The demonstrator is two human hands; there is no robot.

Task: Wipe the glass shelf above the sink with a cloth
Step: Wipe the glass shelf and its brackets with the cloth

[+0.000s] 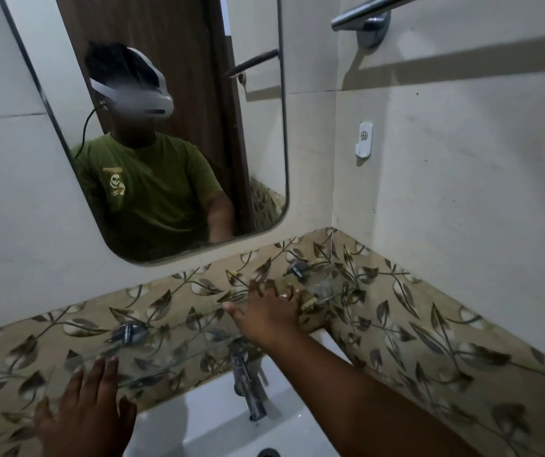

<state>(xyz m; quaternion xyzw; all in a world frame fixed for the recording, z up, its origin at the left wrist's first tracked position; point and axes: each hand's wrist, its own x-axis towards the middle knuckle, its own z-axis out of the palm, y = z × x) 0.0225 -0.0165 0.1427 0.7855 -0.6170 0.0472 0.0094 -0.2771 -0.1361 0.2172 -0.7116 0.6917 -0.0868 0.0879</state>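
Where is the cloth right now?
In the head view, the crumpled beige cloth lies on the right end of the clear glass shelf, pressed under the right hand, near the right chrome shelf bracket and above the white sink.

A home bathroom: a white sink (pixel 205 420) with a chrome tap (pixel 248 387) sits at the lower centre, a rounded mirror (pixel 258 133) hangs upper left on tiled walls, and a towel rail (pixel 363 11) crosses the upper right.

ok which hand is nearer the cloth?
Right. The right hand is pressed flat on the cloth at the right end of the glass shelf. The left hand is at the shelf's left end, well away.
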